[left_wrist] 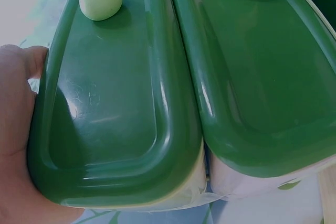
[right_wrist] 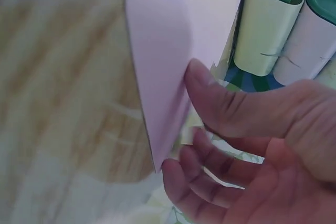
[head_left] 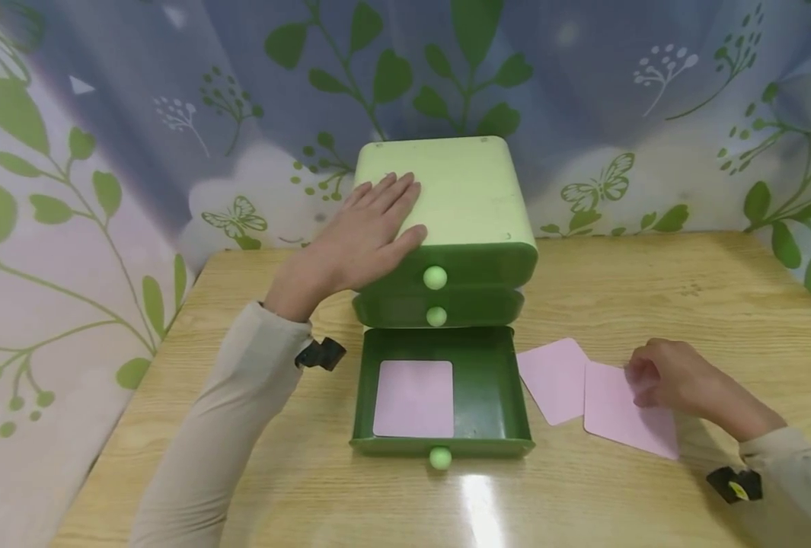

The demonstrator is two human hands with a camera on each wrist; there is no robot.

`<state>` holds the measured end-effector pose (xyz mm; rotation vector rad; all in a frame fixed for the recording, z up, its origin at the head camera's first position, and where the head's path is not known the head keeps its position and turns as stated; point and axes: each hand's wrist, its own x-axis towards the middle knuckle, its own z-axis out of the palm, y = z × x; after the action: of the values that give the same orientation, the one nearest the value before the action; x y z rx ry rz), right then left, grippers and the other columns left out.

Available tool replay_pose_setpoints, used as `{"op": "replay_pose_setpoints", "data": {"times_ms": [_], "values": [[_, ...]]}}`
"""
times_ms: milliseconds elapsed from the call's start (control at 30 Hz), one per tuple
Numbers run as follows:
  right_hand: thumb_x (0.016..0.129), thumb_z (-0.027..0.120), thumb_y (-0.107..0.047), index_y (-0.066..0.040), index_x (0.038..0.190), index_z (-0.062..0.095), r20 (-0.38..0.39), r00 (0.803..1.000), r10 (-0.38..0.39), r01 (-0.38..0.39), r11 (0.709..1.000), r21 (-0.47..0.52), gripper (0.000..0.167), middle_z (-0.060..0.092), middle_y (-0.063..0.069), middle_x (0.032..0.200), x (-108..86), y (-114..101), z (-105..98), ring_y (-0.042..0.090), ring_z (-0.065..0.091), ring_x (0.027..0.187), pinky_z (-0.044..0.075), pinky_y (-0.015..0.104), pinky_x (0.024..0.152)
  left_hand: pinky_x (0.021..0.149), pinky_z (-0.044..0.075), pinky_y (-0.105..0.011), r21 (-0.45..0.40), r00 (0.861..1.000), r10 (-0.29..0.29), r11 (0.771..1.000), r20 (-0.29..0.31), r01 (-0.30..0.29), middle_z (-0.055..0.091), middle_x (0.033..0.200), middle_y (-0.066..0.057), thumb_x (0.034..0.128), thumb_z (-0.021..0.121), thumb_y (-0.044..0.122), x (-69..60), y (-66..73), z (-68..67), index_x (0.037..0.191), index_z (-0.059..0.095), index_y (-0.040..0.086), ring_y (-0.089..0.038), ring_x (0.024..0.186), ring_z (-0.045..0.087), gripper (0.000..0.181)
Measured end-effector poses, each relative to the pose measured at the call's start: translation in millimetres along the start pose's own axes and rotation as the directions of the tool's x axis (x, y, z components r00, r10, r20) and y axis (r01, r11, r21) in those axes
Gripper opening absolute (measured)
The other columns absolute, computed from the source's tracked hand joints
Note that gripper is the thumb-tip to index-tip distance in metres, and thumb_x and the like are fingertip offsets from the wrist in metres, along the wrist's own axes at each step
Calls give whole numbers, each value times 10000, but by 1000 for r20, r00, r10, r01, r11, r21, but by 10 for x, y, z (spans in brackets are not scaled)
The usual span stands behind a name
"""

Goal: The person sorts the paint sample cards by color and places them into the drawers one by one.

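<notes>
My left hand (head_left: 374, 228) rests, fingers straight, on the pale green top of a small drawer cabinet (head_left: 467, 190). In the left wrist view, green drawer fronts (left_wrist: 105, 98) with round knobs fill the picture beside that hand. The bottom drawer (head_left: 490, 380) is pulled out, and a pink square card (head_left: 413, 399) lies flat in its left part. To the right of the drawer, my right hand (head_left: 675, 377) pinches the edge of a second pink card (head_left: 617, 403) between thumb and fingers. A third pink card (head_left: 552, 380) lies next to it on the table, their edges meeting.
The cabinet's upper drawer (head_left: 480, 262) and middle drawer (head_left: 480, 307) are closed. All stands on a wooden table (head_left: 652, 297), with a leaf-patterned curtain (head_left: 583, 91) behind and at the sides. Black wrist cameras (head_left: 319, 354) sit at both sleeves.
</notes>
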<state>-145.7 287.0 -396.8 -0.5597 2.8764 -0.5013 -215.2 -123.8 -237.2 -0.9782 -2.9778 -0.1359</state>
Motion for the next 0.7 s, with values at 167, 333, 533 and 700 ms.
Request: {"op": "replay_pose_setpoints", "data": {"times_ms": [167, 333, 533, 700], "values": [[645, 836, 36, 40, 946, 623, -26, 1000, -4, 4, 1000, 17, 369, 579, 51, 826, 25, -39, 32, 230, 543, 776, 477, 391, 680, 1186, -38, -400, -4, 1000, -9, 1000, -6, 9, 5, 1618, -92, 1048, 203, 445, -24, -13, -13, 1552, 54, 64, -241, 1478, -53, 650], [642, 817, 75, 69, 955, 611, -10, 1000, 22, -22, 1000, 21, 374, 583, 90, 827, 53, -62, 51, 269, 553, 781, 487, 425, 691, 1187, -31, -396, -2, 1000, -5, 1000, -17, 5, 22, 1617, -93, 1048, 212, 447, -29, -10, -19, 1553, 73, 66, -245, 1479, -36, 648], [661, 798, 72, 17, 926, 584, 6, 999, 39, -39, 998, 49, 346, 555, 82, 844, 37, -18, 38, 244, 530, 783, 473, 398, 682, 1186, -35, -392, 4, 1000, -3, 1000, -15, 3, 18, 1616, -90, 1047, 203, 458, -15, -4, -5, 1553, 70, 71, -243, 1479, -37, 651], [732, 757, 3, -72, 824, 608, 11, 998, 67, -68, 997, 42, 190, 565, -4, 777, 18, 1, -31, 168, 499, 728, 423, 304, 622, 1186, -38, -391, -11, 1000, -3, 1000, -12, 3, 14, 1617, -87, 1047, 208, 454, -13, 1, 8, 1553, 68, 72, -240, 1478, -44, 650]]}}
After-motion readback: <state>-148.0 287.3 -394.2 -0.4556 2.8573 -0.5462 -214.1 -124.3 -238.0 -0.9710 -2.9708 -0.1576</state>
